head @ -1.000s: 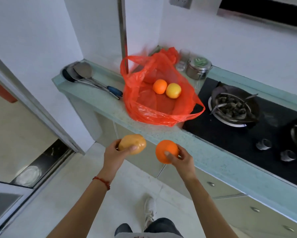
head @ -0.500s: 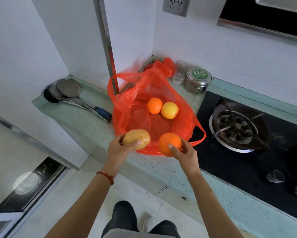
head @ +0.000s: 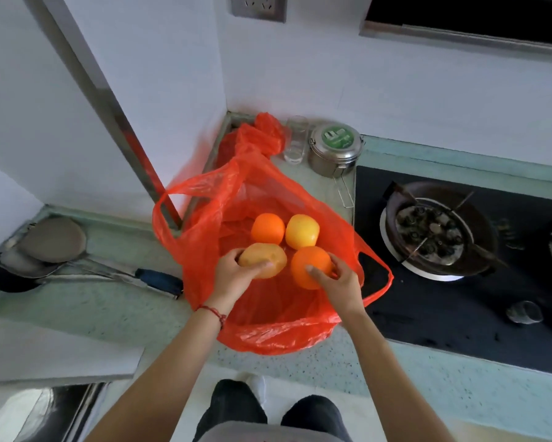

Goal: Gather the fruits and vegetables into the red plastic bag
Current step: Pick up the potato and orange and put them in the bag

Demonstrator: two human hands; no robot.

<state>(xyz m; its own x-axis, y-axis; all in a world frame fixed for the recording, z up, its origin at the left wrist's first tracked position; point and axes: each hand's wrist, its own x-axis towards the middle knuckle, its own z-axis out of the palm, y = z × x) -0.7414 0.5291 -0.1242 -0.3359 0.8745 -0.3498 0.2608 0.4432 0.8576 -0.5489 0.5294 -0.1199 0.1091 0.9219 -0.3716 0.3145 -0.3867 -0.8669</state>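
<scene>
The red plastic bag [head: 268, 333] lies open on the pale green counter, its mouth facing me. Inside it rest a small orange [head: 267, 228] and a yellow fruit [head: 302, 231], side by side. My left hand [head: 233, 275] grips a tan potato [head: 263, 260] over the bag's opening. My right hand [head: 338, 282] holds a large orange [head: 309, 266] beside the potato, also over the opening. Both arms reach in from the bottom of the view.
A black gas hob with a burner [head: 434, 231] sits right of the bag. A steel lidded tin [head: 335, 148] and a glass [head: 295, 138] stand behind it. Ladles and a blue-handled utensil [head: 159, 279] lie on the counter [head: 92, 307] at the left.
Both hands have moved forward with the potato and the orange, from in front of the counter edge to over the bag's opening. I have stepped closer to the counter.
</scene>
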